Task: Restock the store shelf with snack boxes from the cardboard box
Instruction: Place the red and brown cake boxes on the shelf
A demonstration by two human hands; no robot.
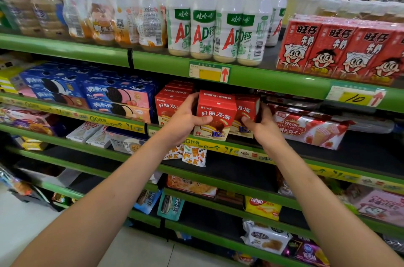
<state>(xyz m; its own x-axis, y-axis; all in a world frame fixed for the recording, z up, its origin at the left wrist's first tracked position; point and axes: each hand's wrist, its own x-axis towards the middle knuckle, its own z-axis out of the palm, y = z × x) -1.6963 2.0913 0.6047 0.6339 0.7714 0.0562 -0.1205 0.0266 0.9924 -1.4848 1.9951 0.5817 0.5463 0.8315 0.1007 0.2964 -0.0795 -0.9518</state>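
Left hand [185,120] and right hand [262,124] each grip a red pie-printed snack box [215,113].

Two bare forearms, no sleeves, hands ungloved.

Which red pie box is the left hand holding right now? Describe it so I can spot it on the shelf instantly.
Find the green shelf edge under the white AD bottles; the box sits one level below, right of the blue Oreo boxes. It is the red pie box gripped by the left hand, standing further forward than the matching red boxes either side.
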